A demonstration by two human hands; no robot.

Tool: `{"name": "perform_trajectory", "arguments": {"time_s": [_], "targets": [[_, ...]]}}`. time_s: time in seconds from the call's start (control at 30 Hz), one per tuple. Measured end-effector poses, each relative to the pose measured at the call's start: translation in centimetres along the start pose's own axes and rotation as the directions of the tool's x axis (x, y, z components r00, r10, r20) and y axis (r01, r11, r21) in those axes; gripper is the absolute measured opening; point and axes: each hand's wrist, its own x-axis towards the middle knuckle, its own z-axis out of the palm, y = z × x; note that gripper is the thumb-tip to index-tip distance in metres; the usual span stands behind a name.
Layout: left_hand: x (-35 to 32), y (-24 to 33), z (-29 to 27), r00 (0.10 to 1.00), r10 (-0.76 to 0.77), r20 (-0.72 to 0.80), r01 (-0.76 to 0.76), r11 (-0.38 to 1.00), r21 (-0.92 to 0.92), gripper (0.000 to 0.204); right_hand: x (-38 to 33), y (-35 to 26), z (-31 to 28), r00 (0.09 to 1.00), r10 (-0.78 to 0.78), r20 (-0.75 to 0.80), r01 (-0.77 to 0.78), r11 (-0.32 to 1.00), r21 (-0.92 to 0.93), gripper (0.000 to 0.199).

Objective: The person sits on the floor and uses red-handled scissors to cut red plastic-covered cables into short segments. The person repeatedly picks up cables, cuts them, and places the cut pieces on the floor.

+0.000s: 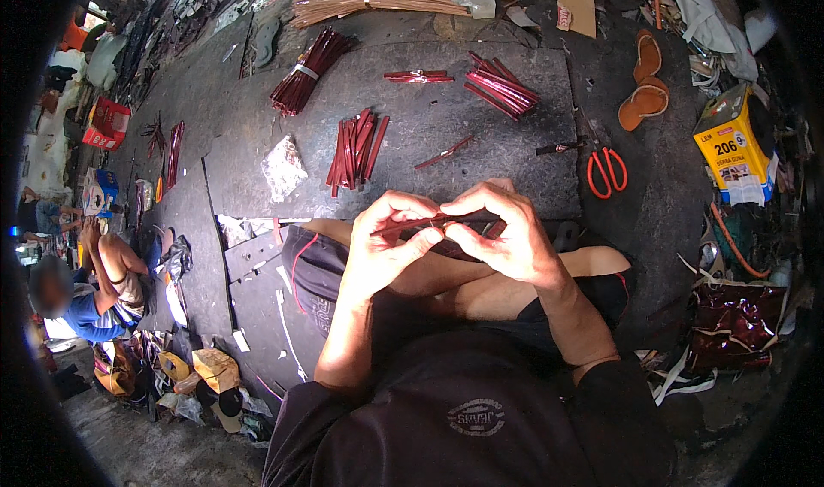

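Note:
In front of my lap, my left hand (378, 245) and my right hand (513, 236) pinch a thin, glossy dark red strap (407, 228) between thumbs and fingers. A tiny shiny spot shows on it between my fingertips, too small to name. Beyond my hands lies a loose pile of similar red straps (354, 151). A tied bundle of dark straps (300, 84) is farther left, and another heap of red straps (502, 90) sits to the right. Straps with a small metal piece (418, 77) lie between them. A single strap (444, 152) rests nearer to me.
Red-handled scissors (607, 172) and a dark strip (558, 148) lie at right, with tan sandal pieces (645, 103) beyond. A clear plastic bag (283, 169) is left of the pile. A yellow can (735, 148) stands far right. Another person (99, 294) sits at far left.

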Motion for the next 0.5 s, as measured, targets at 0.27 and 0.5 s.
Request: {"name": "perform_trajectory", "arguments": {"time_s": [0.27,0.5], "targets": [[-0.1,0.2,1.0,0.980,-0.085,-0.182,0.093,0.995,0.034,0.027,0.0,-0.4,-0.6,1.000,0.026,-0.017,-0.026,1.000,-0.009,0.020],[-0.1,-0.2,1.5,0.966,0.067,-0.251,-0.018,0.981,0.193,0.018,-0.4,0.1,0.6,0.986,0.122,-0.112,-0.114,0.991,0.075,0.019]]}}
